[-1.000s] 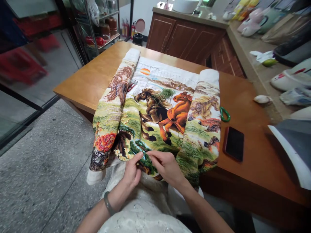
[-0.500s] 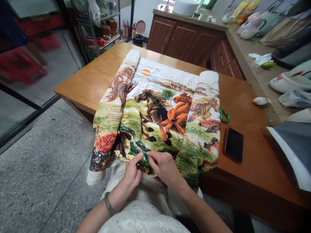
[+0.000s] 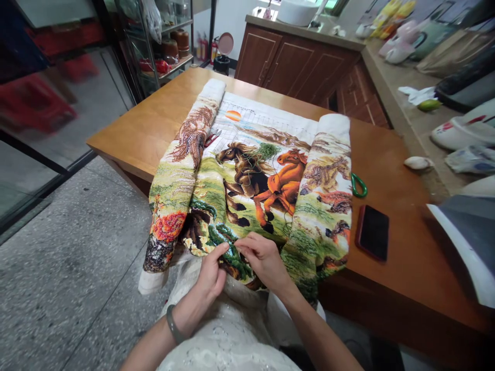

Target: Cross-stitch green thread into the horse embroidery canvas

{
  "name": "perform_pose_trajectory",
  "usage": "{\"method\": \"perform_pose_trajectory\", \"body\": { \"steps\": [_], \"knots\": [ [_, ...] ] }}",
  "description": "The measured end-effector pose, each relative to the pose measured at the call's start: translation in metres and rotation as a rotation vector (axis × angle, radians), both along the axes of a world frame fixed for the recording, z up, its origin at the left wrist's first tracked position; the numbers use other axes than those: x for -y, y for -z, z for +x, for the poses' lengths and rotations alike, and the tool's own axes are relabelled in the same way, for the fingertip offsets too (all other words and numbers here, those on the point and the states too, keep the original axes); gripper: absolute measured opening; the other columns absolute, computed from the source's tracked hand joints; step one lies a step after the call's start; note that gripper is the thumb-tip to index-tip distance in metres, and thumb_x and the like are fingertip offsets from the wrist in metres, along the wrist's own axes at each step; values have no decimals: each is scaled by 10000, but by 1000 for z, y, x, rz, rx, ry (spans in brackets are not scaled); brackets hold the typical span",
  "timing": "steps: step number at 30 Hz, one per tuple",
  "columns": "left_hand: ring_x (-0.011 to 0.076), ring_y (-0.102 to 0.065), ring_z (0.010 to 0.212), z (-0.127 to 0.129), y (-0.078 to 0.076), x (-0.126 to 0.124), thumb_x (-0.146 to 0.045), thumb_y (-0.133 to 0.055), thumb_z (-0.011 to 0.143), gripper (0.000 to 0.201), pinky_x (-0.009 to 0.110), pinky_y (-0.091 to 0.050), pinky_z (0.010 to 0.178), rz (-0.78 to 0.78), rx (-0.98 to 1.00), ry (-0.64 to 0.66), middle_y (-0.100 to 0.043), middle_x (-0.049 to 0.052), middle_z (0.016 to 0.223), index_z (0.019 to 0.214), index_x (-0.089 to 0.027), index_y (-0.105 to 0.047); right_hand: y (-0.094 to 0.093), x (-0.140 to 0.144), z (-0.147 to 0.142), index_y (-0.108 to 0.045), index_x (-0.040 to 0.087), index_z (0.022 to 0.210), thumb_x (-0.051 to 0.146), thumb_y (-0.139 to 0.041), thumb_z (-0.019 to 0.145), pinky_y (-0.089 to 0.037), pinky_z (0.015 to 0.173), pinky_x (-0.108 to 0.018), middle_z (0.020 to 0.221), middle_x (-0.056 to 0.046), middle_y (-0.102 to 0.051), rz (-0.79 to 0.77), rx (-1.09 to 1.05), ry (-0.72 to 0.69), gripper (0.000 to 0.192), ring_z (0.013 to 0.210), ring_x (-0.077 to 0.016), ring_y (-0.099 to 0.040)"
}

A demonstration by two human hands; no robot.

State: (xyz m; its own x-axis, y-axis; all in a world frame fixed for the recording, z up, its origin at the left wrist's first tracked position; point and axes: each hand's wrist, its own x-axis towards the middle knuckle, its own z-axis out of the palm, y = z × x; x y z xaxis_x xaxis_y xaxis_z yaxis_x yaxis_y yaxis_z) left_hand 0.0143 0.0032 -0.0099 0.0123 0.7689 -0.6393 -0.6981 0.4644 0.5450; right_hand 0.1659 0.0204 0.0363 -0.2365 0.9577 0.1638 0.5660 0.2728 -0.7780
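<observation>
A large cross-stitch cloth [image 3: 209, 180] with running horses lies over the table, its left and right sides rolled up and its near edge hanging toward my lap. My left hand [image 3: 211, 273] grips that near edge, thumb on top and fingers folded underneath. Just right of it, my right hand [image 3: 265, 263] is closed in a pinch above the stitched green area; what sits between its fingertips is too small to make out. A tangle of green thread [image 3: 267, 150] rests on the cloth above the horses. Small red-handled snips [image 3: 212, 138] lie by the left roll.
On the wooden table [image 3: 135, 118], a green loop handle [image 3: 359, 185] pokes out beside the right roll, near a dark phone [image 3: 373, 233]. A cluttered counter [image 3: 406, 113] runs along the right. Metal shelves [image 3: 174, 67] stand at the back left.
My right hand has shifted slightly up and right, keeping its pinch. My left hand stays on the cloth's edge. The view has moved very little.
</observation>
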Motion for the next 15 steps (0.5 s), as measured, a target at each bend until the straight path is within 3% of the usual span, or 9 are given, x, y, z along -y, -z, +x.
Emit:
{"method": "perform_pose_trajectory", "body": {
  "steps": [7,11,15],
  "knots": [
    [347,-779,1101,-4,6,0,-373,-915,652,287,512,-594,1143,29,9,26,-845,64,971,887,-290,-772,0,-8,-11,-803,211,886,151,-717,976,-530,660,-270,765,-11,-727,-142,-178,15,138,673,-185,-663],
    [347,-762,1105,-4,12,4,-336,-848,665,183,519,-570,1172,36,-10,23,-814,54,902,782,-313,-710,-6,-3,-24,-818,225,1030,102,-641,1043,-546,777,-282,958,-62,-759,1,138,-2,216,880,-217,-720],
    [362,-751,1142,-7,15,5,-310,-792,659,165,522,-552,1183,22,-51,60,-757,30,796,727,-337,-644,-7,-2,-39,-755,230,943,55,-605,1041,-467,692,-270,1004,-85,-719,80,426,2,250,929,-226,-672]
  ]
}}
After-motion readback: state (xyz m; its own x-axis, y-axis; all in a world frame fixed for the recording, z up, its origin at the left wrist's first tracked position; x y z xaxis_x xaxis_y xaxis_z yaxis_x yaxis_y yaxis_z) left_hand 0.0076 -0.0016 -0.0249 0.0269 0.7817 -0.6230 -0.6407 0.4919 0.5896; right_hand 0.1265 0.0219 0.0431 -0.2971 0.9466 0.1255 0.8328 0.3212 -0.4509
